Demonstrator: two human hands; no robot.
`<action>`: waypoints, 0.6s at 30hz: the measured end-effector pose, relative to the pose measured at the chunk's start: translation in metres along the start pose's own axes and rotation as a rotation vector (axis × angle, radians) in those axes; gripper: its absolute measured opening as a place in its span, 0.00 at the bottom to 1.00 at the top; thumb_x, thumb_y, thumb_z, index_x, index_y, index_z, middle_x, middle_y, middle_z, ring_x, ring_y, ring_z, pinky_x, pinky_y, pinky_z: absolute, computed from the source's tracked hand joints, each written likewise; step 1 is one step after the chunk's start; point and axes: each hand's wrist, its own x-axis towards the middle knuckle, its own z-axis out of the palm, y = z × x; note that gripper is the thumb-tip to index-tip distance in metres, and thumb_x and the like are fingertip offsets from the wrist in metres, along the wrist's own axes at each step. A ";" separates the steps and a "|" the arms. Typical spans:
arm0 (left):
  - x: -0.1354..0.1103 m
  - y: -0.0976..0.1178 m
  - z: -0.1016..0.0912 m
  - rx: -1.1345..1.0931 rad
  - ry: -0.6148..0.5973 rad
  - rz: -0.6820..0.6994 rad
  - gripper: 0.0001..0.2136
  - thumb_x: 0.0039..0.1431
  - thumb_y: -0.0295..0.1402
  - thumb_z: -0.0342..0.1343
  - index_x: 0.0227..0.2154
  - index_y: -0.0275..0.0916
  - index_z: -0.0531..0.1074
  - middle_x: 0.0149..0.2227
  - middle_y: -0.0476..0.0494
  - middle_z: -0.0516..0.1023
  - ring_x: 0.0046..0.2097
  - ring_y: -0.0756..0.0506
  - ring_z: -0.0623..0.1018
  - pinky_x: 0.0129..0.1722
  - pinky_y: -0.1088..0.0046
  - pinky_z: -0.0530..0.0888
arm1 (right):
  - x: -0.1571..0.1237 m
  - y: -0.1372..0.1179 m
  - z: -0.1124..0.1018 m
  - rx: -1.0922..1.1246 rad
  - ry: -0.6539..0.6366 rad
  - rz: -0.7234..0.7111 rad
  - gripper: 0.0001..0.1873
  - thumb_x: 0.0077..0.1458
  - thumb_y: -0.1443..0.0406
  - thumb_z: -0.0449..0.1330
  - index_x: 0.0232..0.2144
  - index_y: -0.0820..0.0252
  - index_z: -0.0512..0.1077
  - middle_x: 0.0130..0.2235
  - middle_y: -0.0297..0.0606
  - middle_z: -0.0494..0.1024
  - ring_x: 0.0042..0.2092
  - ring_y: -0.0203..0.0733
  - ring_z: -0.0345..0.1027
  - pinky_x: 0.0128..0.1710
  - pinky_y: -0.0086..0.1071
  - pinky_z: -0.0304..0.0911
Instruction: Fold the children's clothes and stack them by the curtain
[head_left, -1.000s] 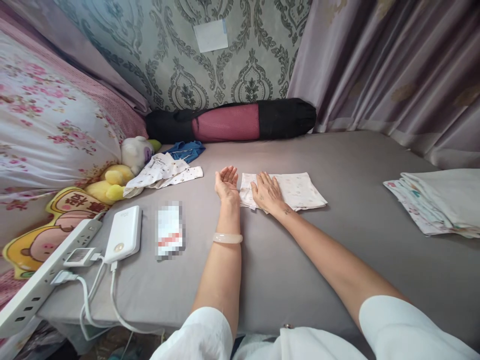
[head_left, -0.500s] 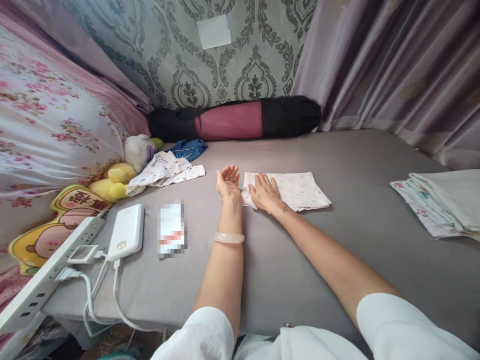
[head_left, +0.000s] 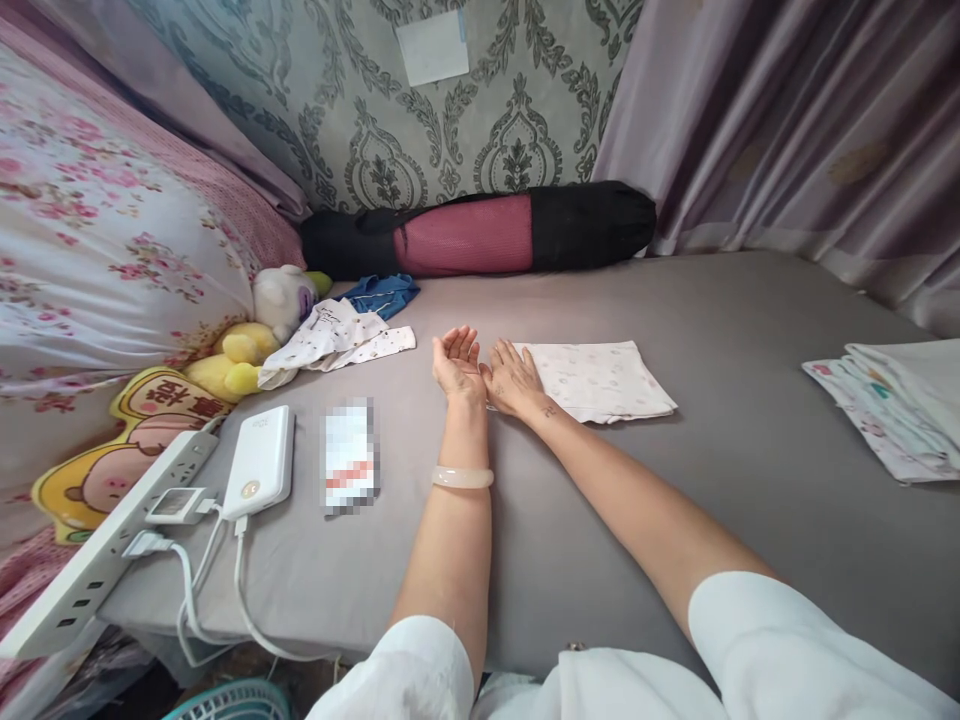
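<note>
Curtained room corner, patterned wallpaper (head_left: 517,125) over a grey cloth-covered surface (head_left: 750,420).
Grey-green with dark scrolling leaf motifs, the wallpaper fills the top centre of the frame, a pale paper sheet (head_left: 433,48) flat against it. A mauve curtain (head_left: 787,110) hangs in folds at the upper right; a mauve drape (head_left: 169,95) slants down the upper left, beside white floral fabric (head_left: 97,200) with pink blossoms. Soft light leaves a sheen on the right-hand folds.
</note>
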 end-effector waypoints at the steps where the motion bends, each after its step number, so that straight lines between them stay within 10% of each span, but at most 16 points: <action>1: 0.000 0.000 0.000 0.008 0.000 0.006 0.17 0.66 0.42 0.44 0.32 0.37 0.73 0.46 0.36 0.81 0.51 0.44 0.80 0.45 0.72 0.72 | 0.000 0.000 0.001 0.003 0.003 0.000 0.31 0.69 0.59 0.38 0.66 0.73 0.57 0.70 0.51 0.50 0.71 0.48 0.39 0.69 0.47 0.33; 10: -0.005 -0.012 0.003 0.223 -0.167 0.051 0.14 0.61 0.42 0.47 0.33 0.38 0.71 0.41 0.37 0.81 0.46 0.43 0.82 0.43 0.69 0.73 | 0.005 0.024 -0.015 0.244 0.020 0.010 0.29 0.67 0.64 0.37 0.66 0.68 0.56 0.69 0.47 0.55 0.70 0.41 0.46 0.68 0.41 0.43; 18: -0.015 -0.054 -0.001 1.037 -0.577 0.329 0.18 0.51 0.23 0.47 0.44 0.37 0.72 0.48 0.37 0.79 0.54 0.41 0.76 0.57 0.61 0.69 | -0.032 0.073 -0.034 -0.040 -0.037 0.008 0.32 0.68 0.60 0.38 0.68 0.70 0.53 0.71 0.49 0.49 0.72 0.49 0.38 0.69 0.48 0.34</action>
